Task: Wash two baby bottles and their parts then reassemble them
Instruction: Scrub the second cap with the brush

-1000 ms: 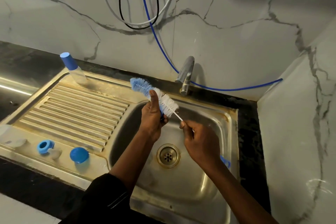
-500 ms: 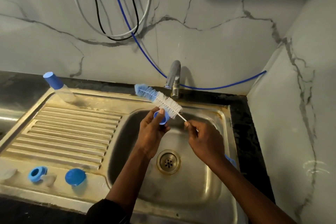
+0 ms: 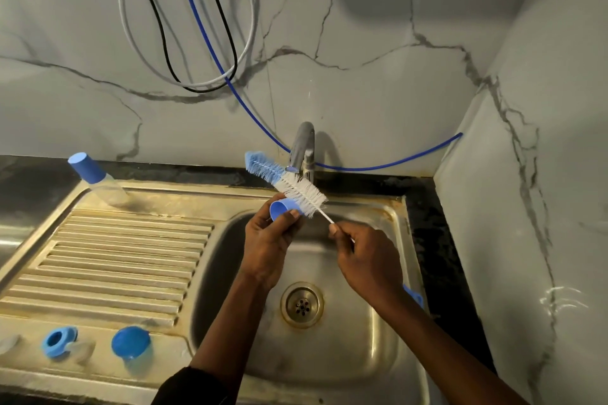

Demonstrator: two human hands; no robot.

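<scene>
Scrubbing underway, head view: my left hand (image 3: 266, 243) pinches a small blue cap (image 3: 282, 208) over the sink (image 3: 378, 339), and my right hand (image 3: 368, 260) grips the brush (image 3: 296, 187) by its stem, bristles right at the cap. One bottle (image 3: 98, 184), a ring (image 3: 57, 342) and a dome cap (image 3: 130, 342) wait on the drainboard. Reassembly looks far off.

Glossy white marble-look wall tiles with grey veins (image 3: 378, 43) cover the far wall and the right-hand side wall (image 3: 543, 174). Looped white (image 3: 123, 10) and black (image 3: 158, 20) cables and a thin blue hose (image 3: 394, 163) hang on the far wall above a chrome tap (image 3: 304, 145). A stainless-steel sink (image 3: 362, 339), with its ribbed draining board (image 3: 115, 256) on the left, sits in a black stone countertop (image 3: 437, 240).
</scene>
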